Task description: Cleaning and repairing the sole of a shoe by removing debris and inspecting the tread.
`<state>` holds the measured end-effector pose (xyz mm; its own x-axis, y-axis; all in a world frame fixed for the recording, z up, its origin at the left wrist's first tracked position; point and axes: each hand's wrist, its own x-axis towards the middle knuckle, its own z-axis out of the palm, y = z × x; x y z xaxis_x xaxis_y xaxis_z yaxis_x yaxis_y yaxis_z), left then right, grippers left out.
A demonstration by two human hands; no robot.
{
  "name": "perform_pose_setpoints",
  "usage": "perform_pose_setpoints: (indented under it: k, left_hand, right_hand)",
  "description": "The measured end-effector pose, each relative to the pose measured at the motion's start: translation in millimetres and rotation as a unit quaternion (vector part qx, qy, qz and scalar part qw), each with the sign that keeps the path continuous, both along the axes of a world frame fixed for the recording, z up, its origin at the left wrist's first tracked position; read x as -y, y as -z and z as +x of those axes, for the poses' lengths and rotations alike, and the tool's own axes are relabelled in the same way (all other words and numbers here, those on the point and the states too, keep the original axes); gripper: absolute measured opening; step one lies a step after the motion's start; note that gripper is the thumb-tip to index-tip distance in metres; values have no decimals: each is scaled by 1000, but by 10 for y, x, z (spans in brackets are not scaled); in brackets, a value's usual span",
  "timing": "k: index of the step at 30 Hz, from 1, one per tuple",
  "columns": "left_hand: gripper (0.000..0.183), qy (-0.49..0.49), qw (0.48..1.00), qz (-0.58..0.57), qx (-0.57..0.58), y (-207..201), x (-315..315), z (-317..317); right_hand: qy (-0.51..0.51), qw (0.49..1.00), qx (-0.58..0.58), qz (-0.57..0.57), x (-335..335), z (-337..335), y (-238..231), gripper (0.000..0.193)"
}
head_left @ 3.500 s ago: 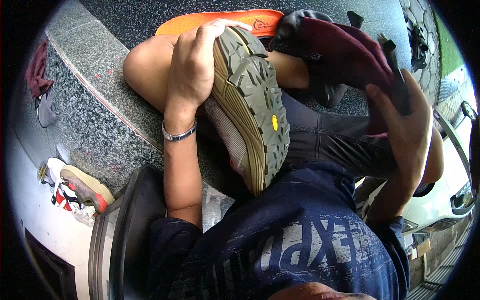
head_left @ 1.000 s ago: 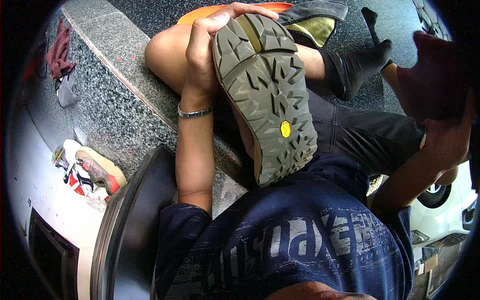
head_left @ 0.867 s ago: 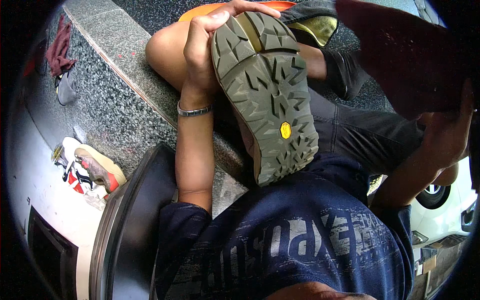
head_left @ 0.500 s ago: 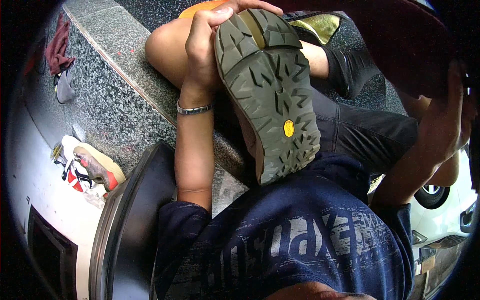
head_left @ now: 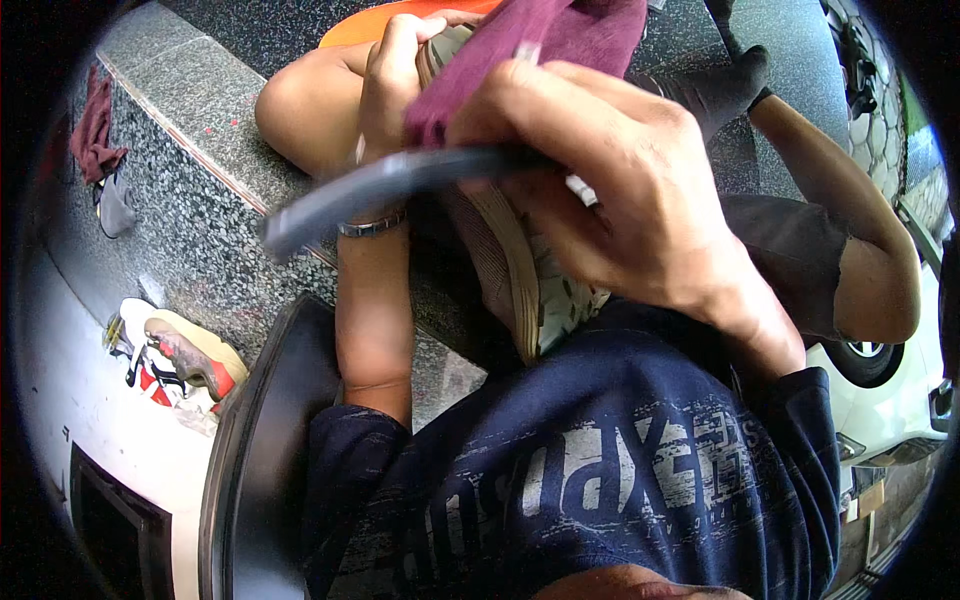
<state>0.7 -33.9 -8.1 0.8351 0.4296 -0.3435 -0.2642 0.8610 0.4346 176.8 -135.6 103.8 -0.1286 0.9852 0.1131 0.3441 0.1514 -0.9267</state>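
A shoe (head_left: 492, 240) with a pale sole edge and brown mesh upper is held tilted against my dark shirt, its sole partly hidden. My left hand (head_left: 392, 85) is closed around its far end. Over the sole, my right hand (head_left: 610, 170) is closed on a maroon cloth (head_left: 580, 45). A long, dark, slightly curved thing (head_left: 390, 185) sticks out leftward from under my right hand, crossing in front of my left wrist. It is smeared by motion, and its kind cannot be told. A small white piece (head_left: 581, 190) shows by my right fingers.
A speckled stone ledge (head_left: 190, 130) runs along the left. Another shoe (head_left: 195, 355) lies there, with a maroon rag (head_left: 95, 130) and a grey cloth item (head_left: 116, 205) farther off. A black rounded edge (head_left: 270, 450) stands beside my left arm. A white car (head_left: 890, 390) is at right.
My right hand has come from the far right to above the shoe, bringing the maroon cloth. The dark long thing now shows, and the sole, plainly visible before, is mostly covered.
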Motion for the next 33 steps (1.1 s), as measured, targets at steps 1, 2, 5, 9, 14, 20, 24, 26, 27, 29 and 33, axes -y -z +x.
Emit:
perform_pose_setpoints:
  k: [1,2,5,9,14,20,24,26,27,29,33]
  left_hand:
    - [42,-3,1000,3,0,-17,13,-70]
    - [43,-31,999,27,15,-3,42,-194]
    - [47,-63,927,204,-308,-337,179,24]
    - [64,-72,926,258,-265,-363,-26,-136]
    - [66,-71,954,147,-252,-348,50,-139]
    - [60,-22,974,130,-185,-290,41,-202]
    - [50,-23,980,123,-155,-264,19,-188]
    - [48,-50,954,180,-233,-262,83,-122]
    - [48,-44,953,189,-235,-245,53,-123]
    - [48,-37,956,180,-227,-289,29,-111]
    - [48,3,973,133,-187,-448,52,-23]
  right_hand:
    - [-47,992,-112,-29,-8,-30,-42,29]
    - [-20,995,-86,-43,-7,-39,-100,30]
    - [104,986,121,-55,-1,286,177,27]
    - [90,934,323,-123,104,884,344,33]
    - [129,967,89,-202,137,598,145,32]
    - [-11,994,73,-84,-72,217,353,42]
    - [-33,973,182,-140,-35,474,411,33]
    - [-32,958,207,-198,48,601,477,38]
    - [-13,954,224,-200,99,650,482,43]
    - [19,938,224,-262,99,796,387,32]
    - [-6,971,97,-220,5,622,194,33]
